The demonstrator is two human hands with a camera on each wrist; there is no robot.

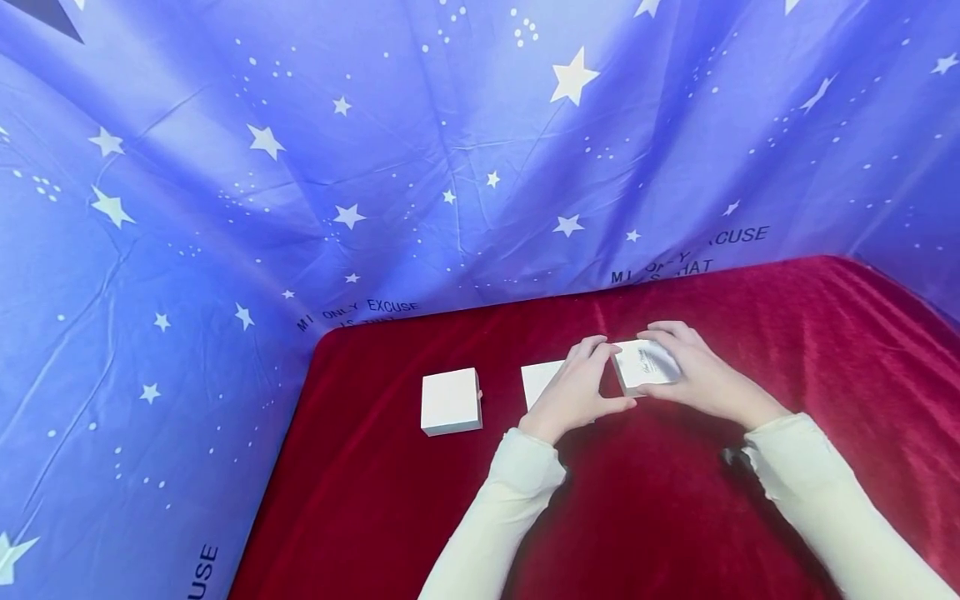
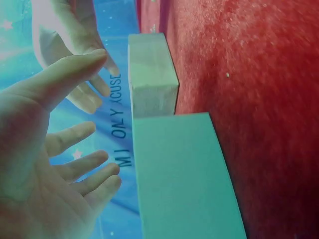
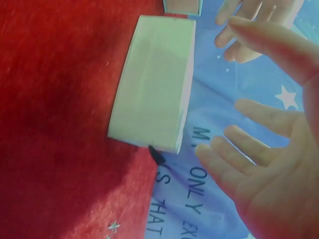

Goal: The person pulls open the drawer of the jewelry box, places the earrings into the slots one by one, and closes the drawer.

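Left hand (image 1: 573,390) and right hand (image 1: 701,379) flank a lettered white box (image 1: 639,368)
Fingers (image 2: 75,74) spread, gripping nothing; plain box (image 1: 540,381) left of the lettered one.

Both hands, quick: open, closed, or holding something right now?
Left hand: open, holding nothing.
Right hand: open above the right box, not holding it.
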